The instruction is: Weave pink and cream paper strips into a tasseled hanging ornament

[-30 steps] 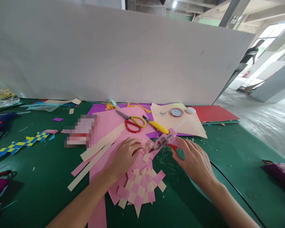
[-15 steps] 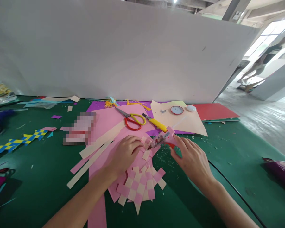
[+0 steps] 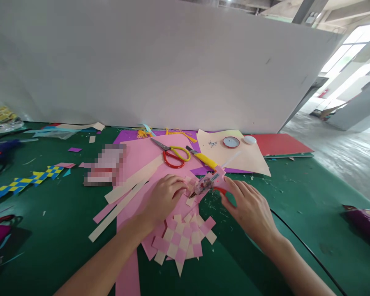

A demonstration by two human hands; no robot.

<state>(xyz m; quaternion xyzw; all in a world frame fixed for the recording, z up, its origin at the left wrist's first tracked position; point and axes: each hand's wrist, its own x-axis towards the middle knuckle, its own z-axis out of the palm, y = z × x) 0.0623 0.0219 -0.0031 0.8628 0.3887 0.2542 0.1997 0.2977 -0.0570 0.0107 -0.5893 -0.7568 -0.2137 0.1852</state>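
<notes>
A pink and cream woven paper mat (image 3: 181, 238) lies on the green table (image 3: 265, 255) in front of me. My left hand (image 3: 163, 199) presses down on its far strips, fingers curled over the paper. My right hand (image 3: 249, 207) grips a pink glue gun (image 3: 211, 181), whose nozzle points left and touches the strips right beside my left fingertips.
Red and yellow scissors (image 3: 172, 154) and a yellow utility knife (image 3: 203, 160) lie on pink sheets behind. A round red-rimmed tin (image 3: 231, 142) and a white lid (image 3: 249, 139) sit on cream paper. A blue and yellow woven strip (image 3: 24, 183) lies left. A white board (image 3: 172, 65) stands behind.
The glue gun's nozzle has crept left toward my left fingertips. A person in the far doorway has walked out of sight. My left hand stays put.
</notes>
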